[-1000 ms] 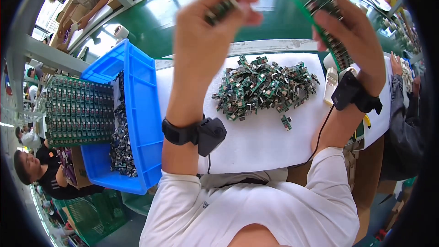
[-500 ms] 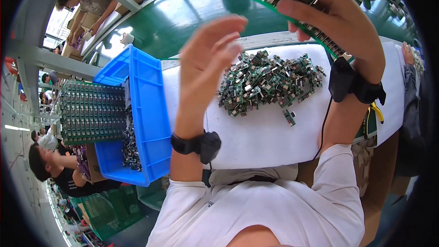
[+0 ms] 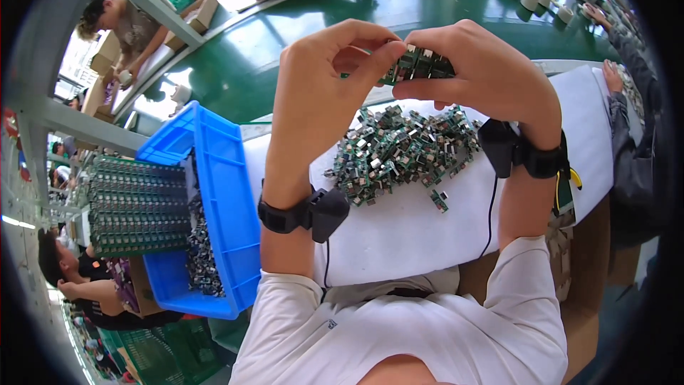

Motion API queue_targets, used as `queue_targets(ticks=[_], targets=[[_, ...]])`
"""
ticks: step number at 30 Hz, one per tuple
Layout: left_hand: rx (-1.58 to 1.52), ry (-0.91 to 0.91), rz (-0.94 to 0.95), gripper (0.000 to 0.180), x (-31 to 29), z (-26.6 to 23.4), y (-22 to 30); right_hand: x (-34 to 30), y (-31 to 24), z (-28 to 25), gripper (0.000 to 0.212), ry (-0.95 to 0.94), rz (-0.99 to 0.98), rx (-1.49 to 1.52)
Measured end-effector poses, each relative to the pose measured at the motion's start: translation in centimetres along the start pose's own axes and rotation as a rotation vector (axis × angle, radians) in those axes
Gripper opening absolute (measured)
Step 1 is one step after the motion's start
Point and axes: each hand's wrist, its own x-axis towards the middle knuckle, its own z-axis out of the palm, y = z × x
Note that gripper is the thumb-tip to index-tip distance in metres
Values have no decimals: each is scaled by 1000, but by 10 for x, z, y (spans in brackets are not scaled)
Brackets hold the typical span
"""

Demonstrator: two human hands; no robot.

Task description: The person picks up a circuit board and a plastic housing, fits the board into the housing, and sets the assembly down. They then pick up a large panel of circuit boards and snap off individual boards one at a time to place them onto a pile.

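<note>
Both hands [image 3: 399,75] now meet on green circuit-board strip [image 3: 422,65].

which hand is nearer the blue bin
Left. The left hand is raised just right of the blue bin; the right hand is farther right, above the board pile.

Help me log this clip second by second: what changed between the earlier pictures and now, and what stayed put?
The two hands came together: the left hand, open and empty half a second ago, now pinches one end of the green circuit-board strip, while the right hand has lowered it and grips the other end. The pile of small boards on the white sheet and the blue bin stayed as they were.
</note>
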Motion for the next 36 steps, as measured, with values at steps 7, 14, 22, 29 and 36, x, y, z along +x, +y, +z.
queue_targets(ticks=[7,14,22,29,36], targets=[[-76,-321,-34,17,5,17,-17,-26,22,2,31,-254,183,181],[-271,-445,-180,24,7,37,-40,-57,7,14,23,-159,327,-18],[-287,-604,-294,25,7,45,-41,-88,14,37,22,-19,150,-223],[-168,-511,-276,23,-1,53,-41,-93,4,44,23,13,144,-277],[-163,-477,-109,24,-3,52,-41,-89,9,41,20,-128,283,-133]])
